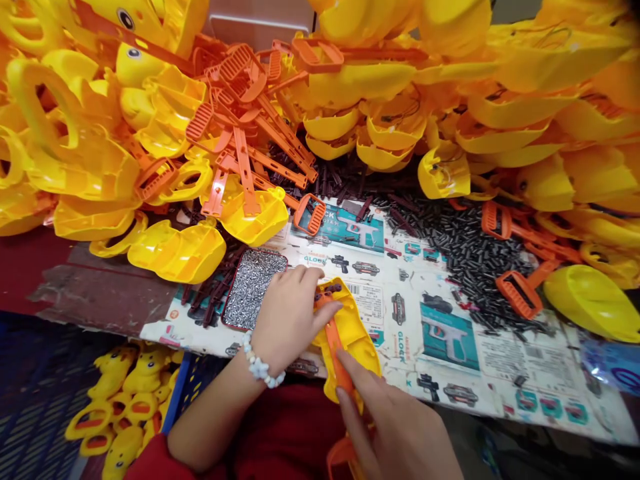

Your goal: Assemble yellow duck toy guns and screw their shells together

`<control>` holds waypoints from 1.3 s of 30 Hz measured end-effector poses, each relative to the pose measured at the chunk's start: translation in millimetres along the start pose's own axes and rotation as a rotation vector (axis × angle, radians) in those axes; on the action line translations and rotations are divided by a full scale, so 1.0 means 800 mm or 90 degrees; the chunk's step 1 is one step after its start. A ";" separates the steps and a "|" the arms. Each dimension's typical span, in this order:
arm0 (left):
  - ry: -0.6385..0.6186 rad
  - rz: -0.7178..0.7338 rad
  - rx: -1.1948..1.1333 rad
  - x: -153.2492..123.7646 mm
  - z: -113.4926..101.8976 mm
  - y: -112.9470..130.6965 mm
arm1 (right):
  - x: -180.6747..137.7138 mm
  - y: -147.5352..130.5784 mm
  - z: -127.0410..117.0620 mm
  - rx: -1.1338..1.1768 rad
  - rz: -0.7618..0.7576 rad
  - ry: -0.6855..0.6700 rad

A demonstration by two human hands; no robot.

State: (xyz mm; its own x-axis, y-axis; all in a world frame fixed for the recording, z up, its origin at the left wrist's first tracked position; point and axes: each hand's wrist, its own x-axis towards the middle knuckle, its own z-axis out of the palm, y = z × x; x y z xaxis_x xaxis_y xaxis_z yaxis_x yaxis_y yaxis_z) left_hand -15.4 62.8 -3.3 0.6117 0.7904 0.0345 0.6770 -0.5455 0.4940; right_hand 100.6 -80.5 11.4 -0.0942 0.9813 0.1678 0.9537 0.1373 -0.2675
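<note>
A yellow plastic shell half [356,327] lies hollow side up at the front edge of the table, directly before me. Along its inside runs an orange plastic bar [332,339], with small dark parts at the far end. My left hand [290,310], wearing a beaded bracelet, grips the shell's far left end, thumb over the top of the bar. With its fingers, my right hand [395,420] pinches the near part of the bar. Beside my left hand is a tray of small silver screws [255,283]. An orange loop [343,453] shows below my right hand.
Yellow shells [175,250] and orange slotted bars [245,160] are heaped at the back left, with stacked yellow shells [390,133] at the back right. Small black cylinders [480,273] are strewn over the printed cardboard [395,363]. A blue crate [183,390] and yellow duck-shaped pieces [127,393] sit lower left.
</note>
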 end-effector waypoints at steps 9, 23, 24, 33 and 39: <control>0.034 -0.011 -0.057 -0.002 0.012 0.001 | -0.001 0.006 0.008 0.043 0.033 0.046; 0.077 0.004 -0.041 -0.002 0.015 0.004 | 0.007 0.046 -0.009 0.100 0.008 0.012; 0.078 0.010 -0.041 -0.001 0.016 0.004 | 0.015 0.054 -0.010 0.106 0.015 0.038; 0.017 0.063 -0.072 -0.002 0.020 0.009 | 0.139 0.193 0.001 -0.144 0.252 0.036; 0.034 0.057 -0.093 -0.004 0.022 0.007 | 0.158 0.230 -0.006 -0.245 0.345 -0.050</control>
State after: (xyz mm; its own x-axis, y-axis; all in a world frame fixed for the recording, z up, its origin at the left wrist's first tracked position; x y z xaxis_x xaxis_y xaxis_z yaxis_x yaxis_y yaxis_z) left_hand -6.8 52.3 -15.8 0.6421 0.7559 0.1281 0.5513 -0.5714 0.6080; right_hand 265.6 68.1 -12.5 0.4197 0.9071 0.0322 0.9048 -0.4209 0.0648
